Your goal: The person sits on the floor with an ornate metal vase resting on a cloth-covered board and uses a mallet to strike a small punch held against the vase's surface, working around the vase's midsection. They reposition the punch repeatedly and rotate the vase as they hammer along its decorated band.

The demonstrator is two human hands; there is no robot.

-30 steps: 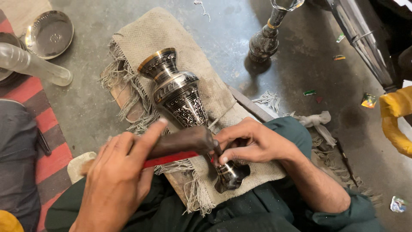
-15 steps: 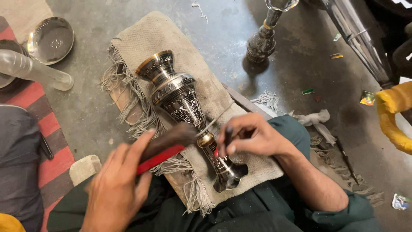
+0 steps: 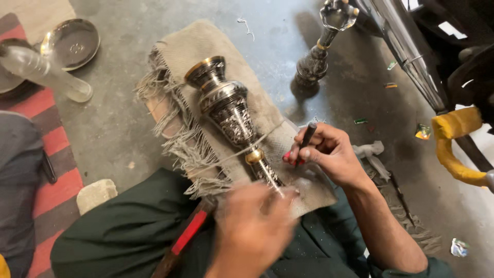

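Vase [image 3: 226,108], engraved metal, lies tilted on a frayed cloth [image 3: 206,46] over the person's lap. Right hand [image 3: 329,152] grips a dark chisel [image 3: 307,138] just beside the vase's narrow end. Left hand [image 3: 252,231] is blurred, closed around a hammer [image 3: 188,234] with red handle. Second vase [image 3: 321,49] stands on the floor nearby.

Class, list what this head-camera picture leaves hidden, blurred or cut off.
- Left hand: motion-blurred, so its grip on the red-handled tool is unclear.
- Vase foot: hidden behind that hand.
- Dark tool tip: covered by the right hand.
- Clear bottle: cut off at the left edge.
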